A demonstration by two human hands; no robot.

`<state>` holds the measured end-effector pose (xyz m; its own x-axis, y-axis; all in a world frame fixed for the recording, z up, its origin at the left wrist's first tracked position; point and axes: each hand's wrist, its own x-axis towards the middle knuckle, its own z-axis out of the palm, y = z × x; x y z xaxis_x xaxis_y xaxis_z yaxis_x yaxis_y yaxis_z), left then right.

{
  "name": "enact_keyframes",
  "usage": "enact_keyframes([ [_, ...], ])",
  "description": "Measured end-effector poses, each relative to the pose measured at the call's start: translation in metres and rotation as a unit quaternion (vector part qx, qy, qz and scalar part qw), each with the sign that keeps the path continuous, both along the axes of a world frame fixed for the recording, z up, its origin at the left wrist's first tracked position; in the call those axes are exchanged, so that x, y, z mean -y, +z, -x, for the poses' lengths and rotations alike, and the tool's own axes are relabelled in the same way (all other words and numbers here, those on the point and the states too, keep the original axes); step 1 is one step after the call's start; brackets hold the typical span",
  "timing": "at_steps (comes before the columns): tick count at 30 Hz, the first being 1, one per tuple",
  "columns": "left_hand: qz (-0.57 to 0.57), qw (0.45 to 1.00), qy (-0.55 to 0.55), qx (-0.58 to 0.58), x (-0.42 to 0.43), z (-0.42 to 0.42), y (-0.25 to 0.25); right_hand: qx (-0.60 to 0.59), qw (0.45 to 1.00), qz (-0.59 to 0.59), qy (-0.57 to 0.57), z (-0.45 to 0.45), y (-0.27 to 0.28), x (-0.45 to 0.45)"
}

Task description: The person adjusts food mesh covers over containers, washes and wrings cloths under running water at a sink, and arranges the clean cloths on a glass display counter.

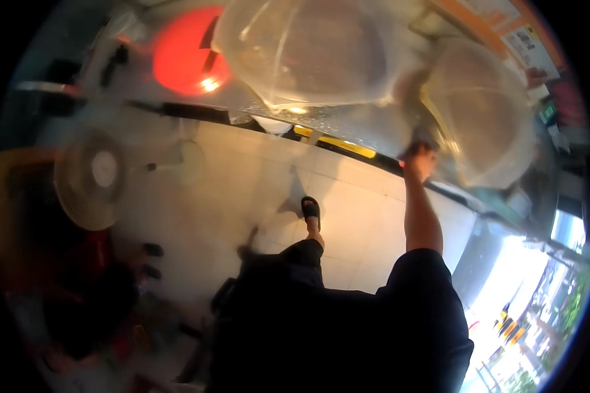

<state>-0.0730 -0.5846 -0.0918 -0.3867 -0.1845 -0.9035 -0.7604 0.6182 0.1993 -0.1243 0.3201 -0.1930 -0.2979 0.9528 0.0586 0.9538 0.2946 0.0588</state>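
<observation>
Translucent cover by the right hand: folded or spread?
Spread: the translucent cover bulges in a wide dome beside the right hand.

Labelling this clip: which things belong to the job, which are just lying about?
Likely job: right hand; dark blurred item at it; shiny grey counter; nearest translucent, yellow-edged dome.

Seemingly just about: round red object; pale round fan.

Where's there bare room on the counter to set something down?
Bare: the counter strip on the near side of the large translucent cover, left of the right hand. Crowded: around the red round object and that cover, and right of the hand, at the smaller translucent cover. Gap between covers: too blurred to call.
</observation>
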Motion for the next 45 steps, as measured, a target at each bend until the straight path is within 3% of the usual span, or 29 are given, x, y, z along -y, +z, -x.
enact_keyframes([
  [4, -0.001, 1.0, 0.026, -0.008, 0.026, -0.033, 0.0, -0.015, 0.985, -0.098, 0.144, 0.007, -0.039, 0.042],
  [6, -0.009, 0.999, 0.046, -0.016, 0.048, -0.047, -0.009, -0.046, 0.985, 0.037, 0.16, 0.039, 0.012, 0.114],
  [7, -0.015, 0.998, 0.061, -0.024, 0.059, -0.047, -0.015, -0.055, 0.964, 0.064, 0.252, 0.059, 0.007, 0.164],
  [8, -0.024, 0.996, 0.08, -0.033, 0.075, -0.044, -0.023, -0.065, 0.933, 0.098, 0.34, 0.078, 0.0, 0.213],
  [9, -0.038, 0.993, 0.101, -0.041, 0.093, -0.042, -0.031, -0.175, 0.891, 0.143, 0.394, 0.093, -0.01, 0.266],
  [10, -0.053, 0.989, 0.124, -0.053, 0.112, -0.032, -0.038, -0.233, 0.858, 0.25, 0.383, 0.112, -0.004, 0.33],
  [12, -0.086, 0.978, 0.172, -0.084, 0.15, -0.02, -0.052, -0.258, 0.75, 0.55, 0.262, 0.153, 0.003, 0.438],
  [13, -0.106, 0.969, 0.198, -0.102, 0.173, -0.005, -0.059, -0.355, 0.634, 0.632, 0.27, 0.169, -0.035, 0.488],
  [14, -0.125, 0.96, 0.221, -0.12, 0.199, 0.011, -0.063, -0.356, 0.557, 0.729, 0.175, 0.197, 0.001, 0.553],
  [15, -0.141, 0.95, 0.241, -0.142, 0.225, 0.027, -0.068, -0.297, 0.589, 0.709, 0.249, 0.221, 0.002, 0.605],
  [17, -0.155, 0.938, 0.245, -0.19, 0.282, 0.056, -0.08, -0.24, 0.549, 0.742, 0.301, 0.266, 0.04, 0.702],
  [19, -0.141, 0.937, 0.187, -0.261, 0.344, 0.084, -0.106, -0.224, 0.553, 0.732, 0.329, 0.303, 0.08, 0.8],
  [20, -0.117, 0.93, 0.124, -0.325, 0.373, 0.099, -0.114, -0.189, 0.527, 0.763, 0.324, 0.322, 0.118, 0.842],
  [21, -0.118, 0.931, 0.121, -0.325, 0.392, 0.117, -0.109, -0.161, 0.492, 0.777, 0.359, 0.341, 0.111, 0.879],
  [24, -0.087, 0.874, 0.028, -0.478, 0.432, 0.193, -0.077, -0.119, 0.48, 0.744, 0.45, 0.384, 0.129, 0.99],
  [26, -0.16, 0.881, 0.272, -0.351, 0.438, 0.252, -0.032, -0.089, 0.478, 0.742, 0.462, 0.414, 0.167, 1.042],
  [27, -0.165, 0.882, 0.267, -0.353, 0.459, 0.268, -0.045, -0.068, 0.475, 0.75, 0.454, 0.431, 0.17, 1.066],
  [29, -0.131, 0.892, 0.129, -0.414, 0.514, 0.291, -0.098, -0.048, 0.488, 0.753, 0.439, 0.466, 0.187, 1.111],
  [30, -0.181, 0.879, 0.283, -0.338, 0.523, 0.311, -0.094, -0.05, 0.505, 0.744, 0.435, 0.487, 0.203, 1.131],
  [31, -0.171, 0.881, 0.307, -0.317, 0.53, 0.325, -0.089, -0.061, 0.498, 0.768, 0.399, 0.51, 0.184, 1.155],
  [32, -0.117, 0.93, 0.091, -0.337, 0.575, 0.315, -0.16, -0.096, 0.483, 0.74, 0.458, 0.536, 0.138, 1.186],
  [33, -0.043, 0.919, -0.113, -0.376, 0.574, 0.346, -0.133, -0.058, 0.498, 0.743, 0.443, 0.567, 0.128, 1.208],
  [34, 0.035, 0.961, -0.072, -0.264, 0.595, 0.321, -0.153, -0.021, 0.512, 0.747, 0.423, 0.594, 0.123, 1.23],
  [35, 0.153, 0.921, -0.318, -0.163, 0.607, 0.317, -0.137, -0.031, 0.514, 0.742, 0.429, 0.62, 0.095, 1.254],
  [36, 0.183, 0.927, -0.314, -0.094, 0.587, 0.324, -0.12, -0.043, 0.518, 0.734, 0.436, 0.646, 0.058, 1.279],
  [38, 0.107, 0.978, -0.178, -0.033, 0.6, 0.356, -0.104, 0.028, 0.571, 0.697, 0.434, 0.695, 0.036, 1.313],
  [40, 0.074, 0.993, -0.087, -0.025, 0.617, 0.404, -0.111, 0.058, 0.544, 0.613, 0.57, 0.748, 0.042, 1.322],
  [43, 0.043, 0.998, -0.018, -0.043, 0.644, 0.49, -0.124, 0.059, 0.551, 0.643, 0.529, 0.825, 0.051, 1.321],
  [45, 0.025, 0.998, 0.013, -0.058, 0.667, 0.553, -0.13, 0.046, 0.592, 0.595, 0.541, 0.88, 0.03, 1.313],
])
